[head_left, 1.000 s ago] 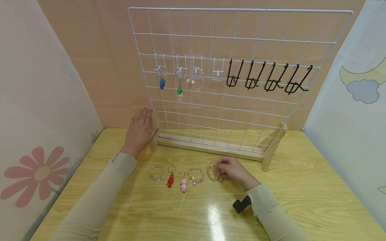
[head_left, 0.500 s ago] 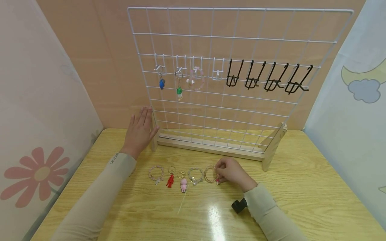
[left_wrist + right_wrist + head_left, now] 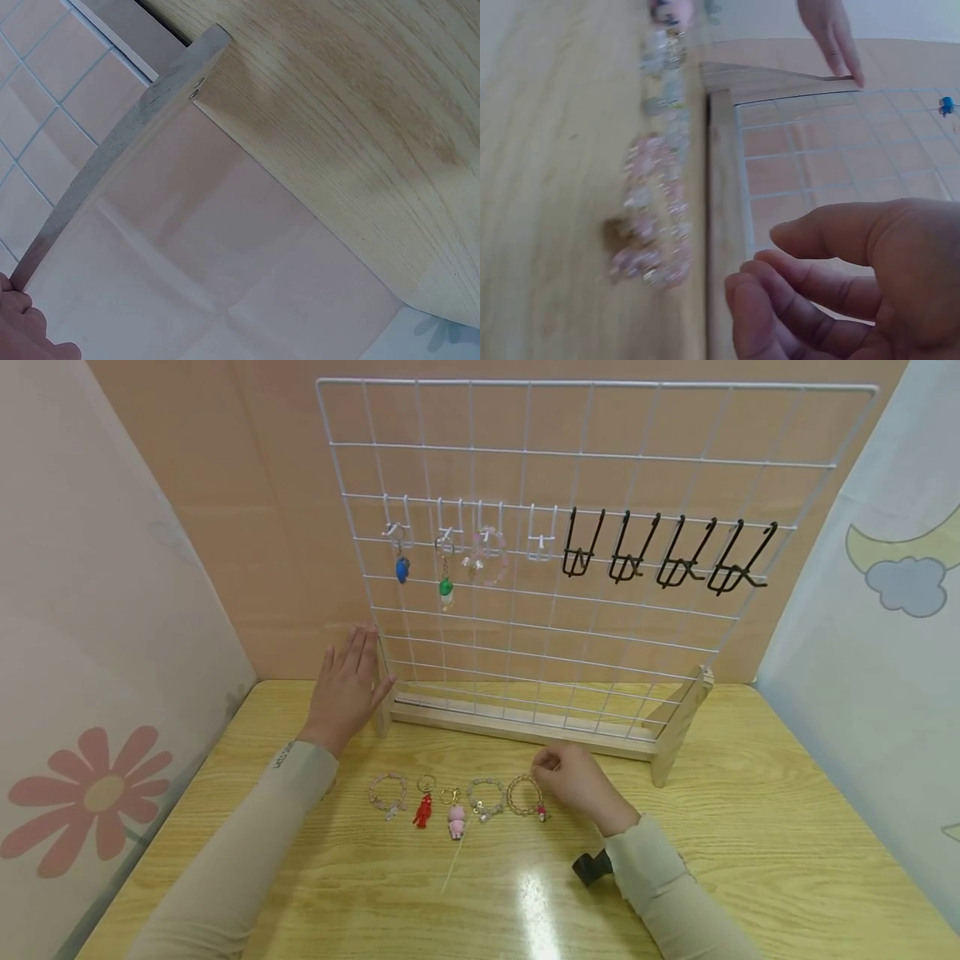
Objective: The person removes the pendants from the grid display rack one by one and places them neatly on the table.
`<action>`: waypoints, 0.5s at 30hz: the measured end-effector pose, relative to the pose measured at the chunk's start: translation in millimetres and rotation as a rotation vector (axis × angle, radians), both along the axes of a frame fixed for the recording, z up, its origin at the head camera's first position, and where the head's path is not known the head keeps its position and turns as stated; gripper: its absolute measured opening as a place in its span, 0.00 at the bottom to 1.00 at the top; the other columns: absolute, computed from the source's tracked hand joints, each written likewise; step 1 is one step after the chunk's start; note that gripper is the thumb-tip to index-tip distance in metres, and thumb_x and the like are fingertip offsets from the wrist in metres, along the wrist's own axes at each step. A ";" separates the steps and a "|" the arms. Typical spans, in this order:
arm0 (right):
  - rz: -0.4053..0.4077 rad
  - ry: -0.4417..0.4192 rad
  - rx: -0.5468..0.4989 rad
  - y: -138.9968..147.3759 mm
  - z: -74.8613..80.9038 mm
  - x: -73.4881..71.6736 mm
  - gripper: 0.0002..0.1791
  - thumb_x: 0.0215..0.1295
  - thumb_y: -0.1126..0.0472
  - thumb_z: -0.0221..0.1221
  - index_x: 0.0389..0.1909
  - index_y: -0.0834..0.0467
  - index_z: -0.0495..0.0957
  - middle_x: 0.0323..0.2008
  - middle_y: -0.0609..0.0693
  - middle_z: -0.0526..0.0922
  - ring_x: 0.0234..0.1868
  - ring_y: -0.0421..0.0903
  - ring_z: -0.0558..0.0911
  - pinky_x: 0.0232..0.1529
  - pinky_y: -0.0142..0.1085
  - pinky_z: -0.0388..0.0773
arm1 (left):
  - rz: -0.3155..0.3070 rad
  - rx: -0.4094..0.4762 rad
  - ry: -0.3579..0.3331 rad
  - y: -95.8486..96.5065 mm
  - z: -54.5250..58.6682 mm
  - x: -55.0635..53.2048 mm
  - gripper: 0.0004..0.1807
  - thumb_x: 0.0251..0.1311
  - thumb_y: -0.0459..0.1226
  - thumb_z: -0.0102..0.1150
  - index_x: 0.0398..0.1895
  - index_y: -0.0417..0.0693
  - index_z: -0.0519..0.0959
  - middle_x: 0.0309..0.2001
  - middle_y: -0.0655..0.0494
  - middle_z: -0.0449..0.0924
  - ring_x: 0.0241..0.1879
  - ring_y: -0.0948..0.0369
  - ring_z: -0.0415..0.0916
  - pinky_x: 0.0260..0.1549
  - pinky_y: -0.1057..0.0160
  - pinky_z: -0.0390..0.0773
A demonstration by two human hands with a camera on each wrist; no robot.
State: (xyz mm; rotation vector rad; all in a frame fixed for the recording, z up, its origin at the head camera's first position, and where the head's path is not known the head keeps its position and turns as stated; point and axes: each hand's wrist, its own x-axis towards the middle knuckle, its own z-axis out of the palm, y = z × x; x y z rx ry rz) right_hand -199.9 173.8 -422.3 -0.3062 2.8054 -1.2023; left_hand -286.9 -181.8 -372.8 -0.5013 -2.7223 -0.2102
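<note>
My left hand (image 3: pixel 347 689) rests with straight fingers on the left wooden upright (image 3: pixel 124 139) of a wire grid rack. In the head view my right hand (image 3: pixel 579 783) hovers just right of a bracelet of clear pinkish-gold beads (image 3: pixel 512 804) with a small red charm, lying on the table. The right wrist view shows that hand's fingers (image 3: pixel 810 289) loosely bent, thumb apart, nothing between them. Left of this bracelet lie a pale grey-green bead bracelet (image 3: pixel 472 790), a pink figure keychain (image 3: pixel 457 822), a red figure keychain (image 3: pixel 423 811) and a pink bead bracelet (image 3: pixel 372 795).
On the grid's white hooks hang a blue keychain (image 3: pixel 402 569), a green-and-white keychain (image 3: pixel 446 592) and a pink bracelet (image 3: pixel 503 560). One white hook (image 3: pixel 541 547) and several black hooks (image 3: pixel 626 560) carry nothing. A wooden base bar (image 3: pixel 517 727) runs behind the row.
My right hand has let go of the pinkish-gold bracelet and drawn slightly up and away. The bracelet shifted a little left and now shows its red charm. My left hand stays put.
</note>
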 end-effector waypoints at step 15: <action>-0.053 0.191 -0.279 -24.5 40.5 -19.5 0.11 0.73 0.62 0.59 0.51 0.63 0.81 0.42 0.55 0.84 0.40 0.51 0.84 0.40 0.40 0.84 | 0.004 -0.012 -0.009 0.1 0.4 0.5 0.44 0.79 0.53 0.41 0.81 0.38 0.36 0.81 0.38 0.39 0.80 0.45 0.36 0.75 0.37 0.43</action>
